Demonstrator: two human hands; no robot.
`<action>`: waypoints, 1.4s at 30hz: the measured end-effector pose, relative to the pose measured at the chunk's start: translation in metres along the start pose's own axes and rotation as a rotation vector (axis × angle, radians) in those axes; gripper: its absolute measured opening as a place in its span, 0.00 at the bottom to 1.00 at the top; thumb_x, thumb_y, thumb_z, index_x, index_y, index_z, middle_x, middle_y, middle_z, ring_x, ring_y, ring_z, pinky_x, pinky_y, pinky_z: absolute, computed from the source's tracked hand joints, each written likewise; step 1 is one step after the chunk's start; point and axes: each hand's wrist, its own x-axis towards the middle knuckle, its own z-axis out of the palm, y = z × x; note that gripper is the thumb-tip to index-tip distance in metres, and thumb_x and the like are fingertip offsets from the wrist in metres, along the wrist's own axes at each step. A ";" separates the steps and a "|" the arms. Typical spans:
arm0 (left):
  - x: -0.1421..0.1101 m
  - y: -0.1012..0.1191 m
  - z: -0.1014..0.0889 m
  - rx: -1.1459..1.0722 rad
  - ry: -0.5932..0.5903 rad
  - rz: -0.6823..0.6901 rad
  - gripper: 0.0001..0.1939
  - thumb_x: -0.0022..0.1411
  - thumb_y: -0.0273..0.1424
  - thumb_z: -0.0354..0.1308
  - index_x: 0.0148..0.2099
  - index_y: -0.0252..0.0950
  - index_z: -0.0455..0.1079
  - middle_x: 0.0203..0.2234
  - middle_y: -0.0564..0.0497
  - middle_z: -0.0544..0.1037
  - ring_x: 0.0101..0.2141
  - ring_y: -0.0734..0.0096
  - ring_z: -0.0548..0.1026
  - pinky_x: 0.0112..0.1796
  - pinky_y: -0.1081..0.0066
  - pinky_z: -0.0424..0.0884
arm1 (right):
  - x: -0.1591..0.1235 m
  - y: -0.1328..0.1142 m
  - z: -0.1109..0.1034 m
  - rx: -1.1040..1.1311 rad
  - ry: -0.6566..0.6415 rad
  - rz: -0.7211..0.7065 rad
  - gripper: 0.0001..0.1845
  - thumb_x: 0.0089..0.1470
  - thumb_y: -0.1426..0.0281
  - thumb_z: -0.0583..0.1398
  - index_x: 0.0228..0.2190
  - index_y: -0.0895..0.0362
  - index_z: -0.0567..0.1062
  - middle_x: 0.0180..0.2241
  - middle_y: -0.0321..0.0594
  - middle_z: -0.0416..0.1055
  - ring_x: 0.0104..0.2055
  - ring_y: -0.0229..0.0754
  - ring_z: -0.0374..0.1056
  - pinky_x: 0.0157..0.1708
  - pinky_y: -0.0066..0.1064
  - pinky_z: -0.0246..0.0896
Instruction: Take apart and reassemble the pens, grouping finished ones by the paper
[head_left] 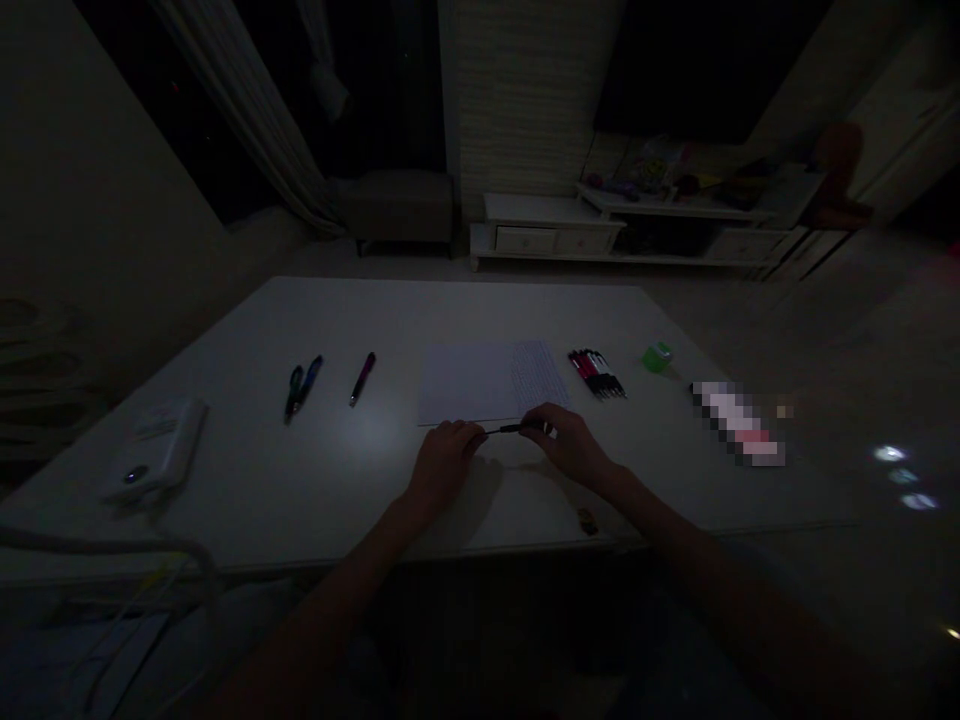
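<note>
With the paper as landmark, a small dark-and-yellowish object lies nearer the person and to its right, too dim to identify. Just before the paper's near edge, the left hand pinches the thin end of a slim dark pen-like piece, while the right hand pinches its thicker end; the fingers cover both tips. Left of the paper, beyond the pens, sits a white device, its markings unreadable. A purple pen lies left of the paper, with green and blue pens farther left. Small writing on the paper's right part is illegible. Right of it lie a row of pens, then a green cube and a pixelated item, all on the tabletop. Beyond stands a shadowy white cabinet.
</note>
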 end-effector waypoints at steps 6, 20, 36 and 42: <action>0.000 0.006 0.005 -0.083 -0.015 0.040 0.08 0.59 0.30 0.56 0.42 0.37 0.68 0.34 0.49 0.75 0.36 0.65 0.71 0.38 0.67 0.65 | -0.005 -0.009 0.014 0.028 -0.024 -0.046 0.05 0.53 0.68 0.58 0.32 0.56 0.72 0.29 0.39 0.69 0.29 0.37 0.63 0.31 0.29 0.59; -0.004 0.010 0.008 -0.009 -0.044 0.151 0.07 0.61 0.30 0.53 0.42 0.37 0.68 0.33 0.49 0.76 0.34 0.66 0.70 0.38 0.66 0.65 | -0.002 -0.019 0.017 0.124 -0.051 0.332 0.22 0.54 0.57 0.53 0.20 0.59 0.73 0.14 0.34 0.66 0.19 0.35 0.62 0.20 0.25 0.53; 0.002 0.007 0.004 -0.112 0.037 0.114 0.07 0.61 0.29 0.53 0.42 0.36 0.67 0.34 0.48 0.76 0.36 0.67 0.72 0.38 0.67 0.67 | -0.001 -0.018 0.005 0.223 -0.233 0.304 0.24 0.55 0.54 0.49 0.19 0.59 0.65 0.17 0.33 0.60 0.21 0.33 0.56 0.23 0.25 0.49; 0.003 0.005 0.006 -0.101 0.043 0.125 0.07 0.60 0.30 0.54 0.42 0.36 0.68 0.33 0.48 0.76 0.36 0.66 0.72 0.39 0.67 0.67 | -0.001 -0.019 0.007 0.271 -0.204 0.275 0.23 0.56 0.54 0.48 0.20 0.58 0.65 0.18 0.33 0.61 0.23 0.34 0.58 0.26 0.26 0.51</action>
